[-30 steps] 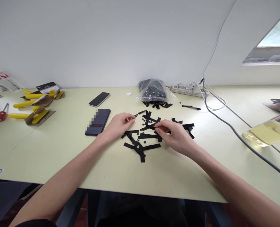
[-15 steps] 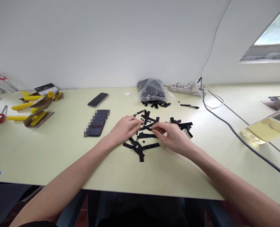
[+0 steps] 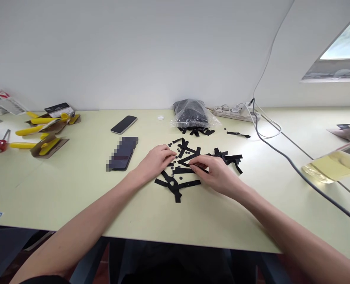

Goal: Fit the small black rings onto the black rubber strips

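1. Black strip (image 3: 184,163): located on or just above the table (image 3: 151,217), between the hands, at the middle of the scattered pieces.
2. Right hand (image 3: 215,171): thumb and index fingertips are nearly closed and appear to pinch the right end of the black strip; the other fingers curl in behind.
3. Left hand (image 3: 154,161): palm down, lightly curled, with thumb and index fingertips close together beside the small black discs (image 3: 181,178). Whether a disc is held between them cannot be told.
4. Work status, done: judged partial. A group of crossed strips (image 3: 175,187) lies nearest the table's front edge, and more strips (image 3: 234,157) lie just beyond the right hand. One strip in the front group shows a small pale spot, too small to identify. Neither group can be confirmed as finished.
5. Work status, left: the strip in hand appears to be the piece in process. Discs lie loose around it, strips spill at the mouth of the clear bag (image 3: 191,114), and the bag holds more black material. The total count cannot be read.
6. Orientation: the long axis runs mainly left to right, roughly parallel to the front edge. The free end points left and slightly away from the person, toward the left fingertips. Which face is up cannot be told.
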A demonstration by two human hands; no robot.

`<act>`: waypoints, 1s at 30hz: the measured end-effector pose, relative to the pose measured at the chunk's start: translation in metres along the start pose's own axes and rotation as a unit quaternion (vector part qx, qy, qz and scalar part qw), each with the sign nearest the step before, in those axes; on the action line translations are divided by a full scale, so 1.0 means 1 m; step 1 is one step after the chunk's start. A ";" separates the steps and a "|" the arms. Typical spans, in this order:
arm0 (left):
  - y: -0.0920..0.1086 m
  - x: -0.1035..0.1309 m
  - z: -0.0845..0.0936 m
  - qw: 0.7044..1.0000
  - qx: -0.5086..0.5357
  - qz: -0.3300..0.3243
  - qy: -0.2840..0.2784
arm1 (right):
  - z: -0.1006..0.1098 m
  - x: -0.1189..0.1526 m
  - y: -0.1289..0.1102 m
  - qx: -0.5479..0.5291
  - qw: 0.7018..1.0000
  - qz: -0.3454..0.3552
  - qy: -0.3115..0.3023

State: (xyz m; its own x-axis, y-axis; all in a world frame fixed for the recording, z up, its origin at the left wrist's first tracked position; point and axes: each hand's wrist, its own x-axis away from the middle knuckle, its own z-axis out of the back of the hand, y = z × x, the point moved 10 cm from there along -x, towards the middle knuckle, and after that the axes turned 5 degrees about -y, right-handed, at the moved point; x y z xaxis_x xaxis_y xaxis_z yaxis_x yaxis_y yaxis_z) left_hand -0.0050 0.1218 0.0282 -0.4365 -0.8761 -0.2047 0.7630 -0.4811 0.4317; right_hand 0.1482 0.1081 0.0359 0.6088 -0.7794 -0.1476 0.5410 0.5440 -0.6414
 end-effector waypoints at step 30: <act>0.020 0.002 -0.002 0.996 0.070 -0.013 -0.047 | -0.003 0.000 -0.004 -0.005 1.000 0.028 -0.010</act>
State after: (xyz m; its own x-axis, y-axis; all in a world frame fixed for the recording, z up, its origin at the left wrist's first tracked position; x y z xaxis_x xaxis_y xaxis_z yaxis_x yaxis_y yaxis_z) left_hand 0.0106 0.1108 0.0347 -0.5031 -0.8531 -0.1379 0.6799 -0.4893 0.5462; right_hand 0.1441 0.1051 0.0357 0.6490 -0.7418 -0.1690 0.4996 0.5830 -0.6407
